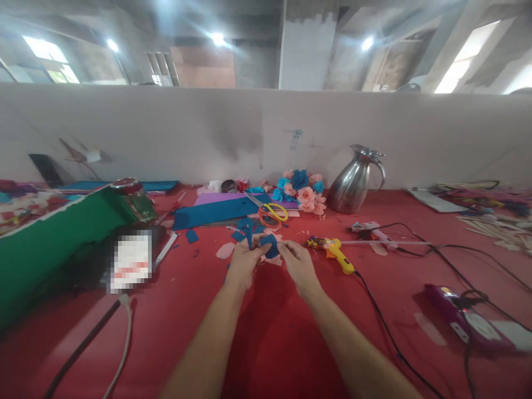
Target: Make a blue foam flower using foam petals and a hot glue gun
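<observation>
In the head view, a small blue paper piece (270, 246), flat and roughly square-edged, is held at the centre of a smooth red tabletop (174, 332). On the far side, long blue and purple paper sheets (218, 210) are overlaid by 1 pair of yellow-handled scissors (275, 212). To their right, ruffled pink and blue paper flowers (305, 191) are bunched beside a polished, narrow-necked steel jug (351, 185), whose contents are hidden. On the left, a tilted, clear jar (135, 199) is capped with a red lid; what is inside cannot be made out. To the right of the hands, a yellow glue gun (338, 255) is laid on its side, its nozzle end smeared.

The blue paper piece is gripped at its left by the thumb and fingers of the left hand (245, 260). Its right edge is pinched between the right hand's (297, 263) thumb and fingertips, nearly closed together.
</observation>
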{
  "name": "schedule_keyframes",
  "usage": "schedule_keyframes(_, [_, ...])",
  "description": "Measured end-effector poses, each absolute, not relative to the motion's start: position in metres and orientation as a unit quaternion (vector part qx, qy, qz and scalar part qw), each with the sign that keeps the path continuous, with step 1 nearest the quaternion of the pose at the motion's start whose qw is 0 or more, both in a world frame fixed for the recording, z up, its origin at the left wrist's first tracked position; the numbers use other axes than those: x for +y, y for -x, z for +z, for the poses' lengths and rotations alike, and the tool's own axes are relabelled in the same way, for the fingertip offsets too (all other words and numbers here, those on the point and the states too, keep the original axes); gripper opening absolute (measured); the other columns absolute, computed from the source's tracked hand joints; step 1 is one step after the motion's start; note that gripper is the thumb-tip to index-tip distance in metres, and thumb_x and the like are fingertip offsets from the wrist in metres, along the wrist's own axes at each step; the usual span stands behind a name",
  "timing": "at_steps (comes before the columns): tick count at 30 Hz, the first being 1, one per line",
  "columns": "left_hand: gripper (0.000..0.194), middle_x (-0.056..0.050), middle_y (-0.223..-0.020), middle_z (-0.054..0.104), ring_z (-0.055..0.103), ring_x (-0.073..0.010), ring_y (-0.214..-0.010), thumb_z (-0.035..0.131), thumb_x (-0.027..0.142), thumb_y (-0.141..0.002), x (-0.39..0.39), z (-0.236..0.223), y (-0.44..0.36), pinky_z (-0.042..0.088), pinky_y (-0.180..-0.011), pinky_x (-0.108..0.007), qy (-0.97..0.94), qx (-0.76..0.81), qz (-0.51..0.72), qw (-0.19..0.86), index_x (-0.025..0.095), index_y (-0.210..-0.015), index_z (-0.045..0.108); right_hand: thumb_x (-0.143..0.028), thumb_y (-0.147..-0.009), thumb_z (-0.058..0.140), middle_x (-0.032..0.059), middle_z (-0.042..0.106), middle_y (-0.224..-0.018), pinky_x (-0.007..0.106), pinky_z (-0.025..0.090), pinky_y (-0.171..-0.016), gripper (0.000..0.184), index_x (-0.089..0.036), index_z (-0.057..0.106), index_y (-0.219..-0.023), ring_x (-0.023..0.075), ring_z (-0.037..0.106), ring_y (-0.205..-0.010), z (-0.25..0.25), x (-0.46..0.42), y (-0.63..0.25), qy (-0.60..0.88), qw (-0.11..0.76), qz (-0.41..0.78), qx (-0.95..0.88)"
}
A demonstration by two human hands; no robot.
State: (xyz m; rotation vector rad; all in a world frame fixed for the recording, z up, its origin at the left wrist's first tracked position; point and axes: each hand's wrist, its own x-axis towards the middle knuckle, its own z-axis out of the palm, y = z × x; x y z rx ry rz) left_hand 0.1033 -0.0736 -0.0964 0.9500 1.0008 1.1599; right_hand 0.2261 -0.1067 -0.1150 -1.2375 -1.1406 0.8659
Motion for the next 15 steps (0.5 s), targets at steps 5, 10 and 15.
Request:
schedule_keyframes(5, [0.044, 0.004, -0.056, 0.057, 0.047, -0.0069, -0.047, 0.081, 0.024, -0.049, -0.075, -0.093, -0.102, 0.033, -0.048, -0.02, -0.439, 0.435, 0.486, 0.618, 0.016, -0.09, 0.07, -0.034, -0.07, 0.058, -0.0007, 0.063, -0.066, 0.025, 0.042, -0.065, 0.018, -0.018, 0.065, -0.069, 0.0145, 0.055, -0.065, -0.109, -0.107, -0.228, 0.511, 0.602, 0.408, -0.458])
schedule_keyframes(10, [0.04, 0.001, -0.061, 0.062, 0.052, -0.0102, -0.052, 0.08, 0.025, -0.05, -0.076, -0.089, -0.1, 0.037, -0.052, -0.023, -0.458, 0.444, 0.476, 0.605, 0.016, -0.088, 0.071, -0.033, -0.067, 0.058, -0.0023, 0.057, -0.054, 0.023, 0.039, -0.057, 0.018, -0.018, 0.064, -0.059, 0.0123, 0.051, -0.055, -0.102, -0.108, -0.231, 0.507, 0.585, 0.447, -0.449])
schedule_keyframes(15, [0.038, -0.003, -0.073, 0.067, 0.054, -0.0112, -0.056, 0.079, 0.026, -0.051, -0.075, -0.09, -0.099, 0.038, -0.052, -0.022, -0.475, 0.448, 0.477, 0.589, 0.016, -0.087, 0.07, -0.032, -0.063, 0.06, -0.0004, 0.061, -0.051, 0.023, 0.04, -0.054, 0.017, -0.017, 0.069, -0.063, 0.0121, 0.053, -0.051, -0.102, -0.108, -0.232, 0.504, 0.571, 0.477, -0.437])
